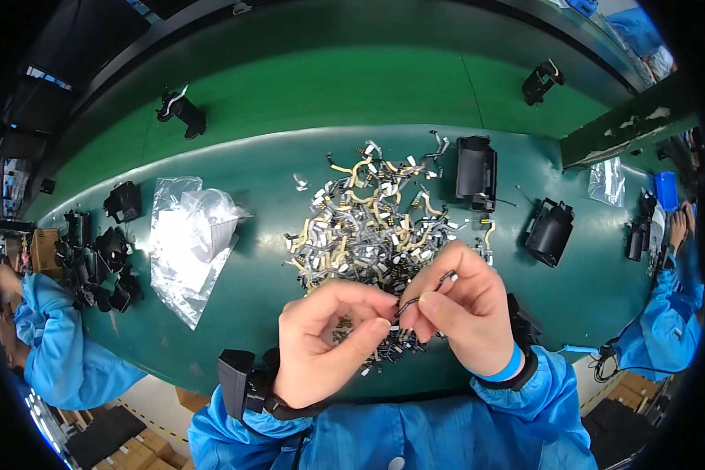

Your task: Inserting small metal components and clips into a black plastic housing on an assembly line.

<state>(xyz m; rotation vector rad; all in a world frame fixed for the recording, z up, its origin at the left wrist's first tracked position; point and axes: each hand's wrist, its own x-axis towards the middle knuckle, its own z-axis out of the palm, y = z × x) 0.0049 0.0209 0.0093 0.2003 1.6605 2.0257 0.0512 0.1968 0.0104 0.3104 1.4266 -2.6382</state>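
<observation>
Right fingers (445, 310) pinch a black cable (408, 305), left fingers (362, 296) at its end, grip unclear, cable pile (368, 235) beyond; I judge two-handed adjustment underway, next needing steady pinch.

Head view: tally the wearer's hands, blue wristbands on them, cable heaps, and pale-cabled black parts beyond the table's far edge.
Hands (left hand, right hand): 2
Blue wristband: 1
Cable heap: 1
Pale-cabled black parts: 2
Total: 6

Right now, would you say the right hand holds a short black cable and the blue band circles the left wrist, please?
Not quite: the head view shows the blue band around the right wrist; the right hand does hold a short black cable.
</observation>
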